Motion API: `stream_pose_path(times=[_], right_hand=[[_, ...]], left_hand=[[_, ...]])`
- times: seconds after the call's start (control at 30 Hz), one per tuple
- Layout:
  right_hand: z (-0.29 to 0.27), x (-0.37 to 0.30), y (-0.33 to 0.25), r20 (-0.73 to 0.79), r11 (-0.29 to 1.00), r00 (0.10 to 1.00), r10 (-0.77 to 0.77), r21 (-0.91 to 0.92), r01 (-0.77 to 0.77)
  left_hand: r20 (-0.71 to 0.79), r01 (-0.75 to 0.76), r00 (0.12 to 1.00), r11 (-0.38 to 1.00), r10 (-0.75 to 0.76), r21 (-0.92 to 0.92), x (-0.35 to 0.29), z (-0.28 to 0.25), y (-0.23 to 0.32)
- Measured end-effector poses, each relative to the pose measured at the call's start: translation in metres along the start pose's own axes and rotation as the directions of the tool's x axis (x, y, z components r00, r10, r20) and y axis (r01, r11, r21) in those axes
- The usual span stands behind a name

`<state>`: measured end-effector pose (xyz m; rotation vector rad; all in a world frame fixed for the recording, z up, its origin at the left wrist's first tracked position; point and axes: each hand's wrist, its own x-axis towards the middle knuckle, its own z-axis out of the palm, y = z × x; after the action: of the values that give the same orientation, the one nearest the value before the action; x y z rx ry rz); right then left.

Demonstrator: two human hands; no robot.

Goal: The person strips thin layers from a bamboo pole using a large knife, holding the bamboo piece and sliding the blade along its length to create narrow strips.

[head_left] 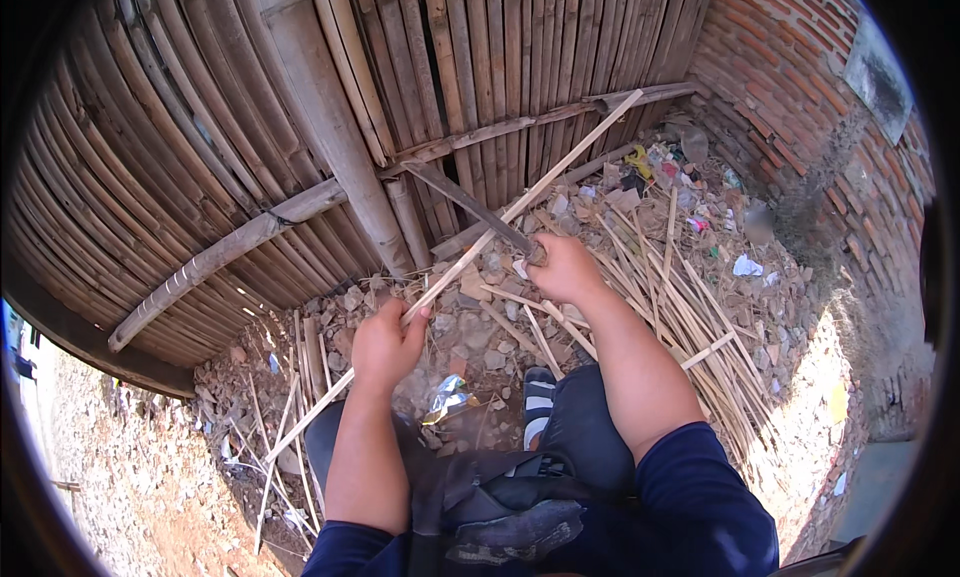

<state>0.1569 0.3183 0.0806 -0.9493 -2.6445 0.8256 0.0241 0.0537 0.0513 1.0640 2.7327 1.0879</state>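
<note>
A long, pale bamboo strip [571, 181] runs slantwise from the lower left to the upper right in front of me. My left hand [386, 345] is closed around its lower half. In my right hand [565, 268] is the handle of a machete [462, 197], mostly hidden by the fingers. Its dark blade points up and left and crosses the strip above my left hand. Whether the blade's edge cuts into the strip or only lies against it, I cannot tell.
Many split bamboo strips [690, 352] lie piled at the right, with a few more [290, 437] at the left. A bamboo wall [480, 57] stands ahead, a brick wall [800, 87] at the right. Rubble and litter [690, 167] cover the ground. A silver wrapper [448, 397] lies near my feet.
</note>
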Motion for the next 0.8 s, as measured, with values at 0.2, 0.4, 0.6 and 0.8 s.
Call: stream_pose_path(times=[0.2, 0.4, 0.6, 0.8], right_hand=[[0.009, -0.003, 0.001, 0.005, 0.986, 0.989, -0.150, -0.074, 0.150], [0.016, -0.002, 0.002, 0.077, 0.977, 0.978, -0.194, -0.073, 0.200], [0.001, 0.003, 0.011, -0.060, 1.000, 0.998, -0.019, 0.003, 0.019], [0.006, -0.001, 0.003, 0.047, 0.992, 0.993, -0.110, -0.060, 0.113]], left_hand=[[-0.034, -0.031, 0.999, 0.999, 0.030, -0.014, 0.000, 0.005, -0.003], [-0.003, -0.002, 1.000, 1.000, 0.002, -0.003, -0.001, 0.002, -0.002], [-0.024, -0.037, 0.999, 0.999, 0.037, -0.020, 0.000, 0.004, -0.001], [-0.015, -0.029, 0.999, 1.000, 0.029, -0.003, 0.000, 0.005, -0.001]])
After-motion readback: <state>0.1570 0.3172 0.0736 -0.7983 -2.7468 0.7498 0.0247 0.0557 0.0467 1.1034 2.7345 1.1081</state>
